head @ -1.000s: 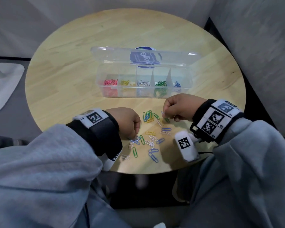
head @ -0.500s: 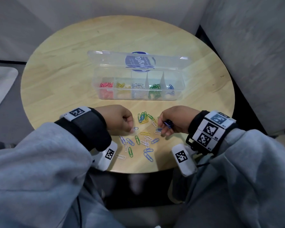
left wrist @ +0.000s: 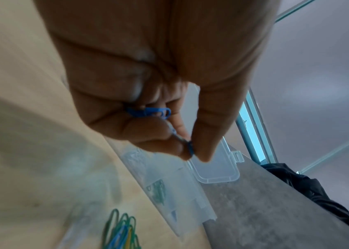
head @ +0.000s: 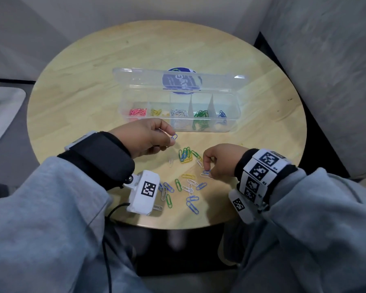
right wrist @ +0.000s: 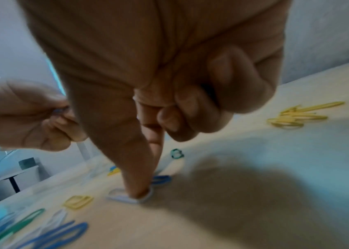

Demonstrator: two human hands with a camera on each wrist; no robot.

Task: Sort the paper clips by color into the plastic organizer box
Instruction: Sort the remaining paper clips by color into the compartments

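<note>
The clear organizer box [head: 238, 115] stands open mid-table, holding pink, yellow, white, green and blue clips from left to right. My left hand [head: 171, 138] hovers just in front of the box and pinches a blue paper clip [head: 174, 136] between thumb and forefinger. The left wrist view shows more blue clips [left wrist: 148, 112] tucked in the curled fingers of the left hand [left wrist: 192, 153]. My right hand [head: 207, 171] is down on the table, thumb and forefinger closing on a blue clip [right wrist: 160, 179] that lies beside a white clip [right wrist: 126, 198]. Loose clips [head: 185, 155] lie between both hands.
More mixed clips [head: 189, 188] are scattered toward the table's near edge [head: 178, 226]. The box's lid [head: 178, 81] lies open behind it. The round wooden table sits in a corner, with a grey wall [head: 325, 60] close on the right.
My left hand has risen from the table with a blue clip and moved forward toward the box. The right hand has shifted slightly right and down onto the clips.
</note>
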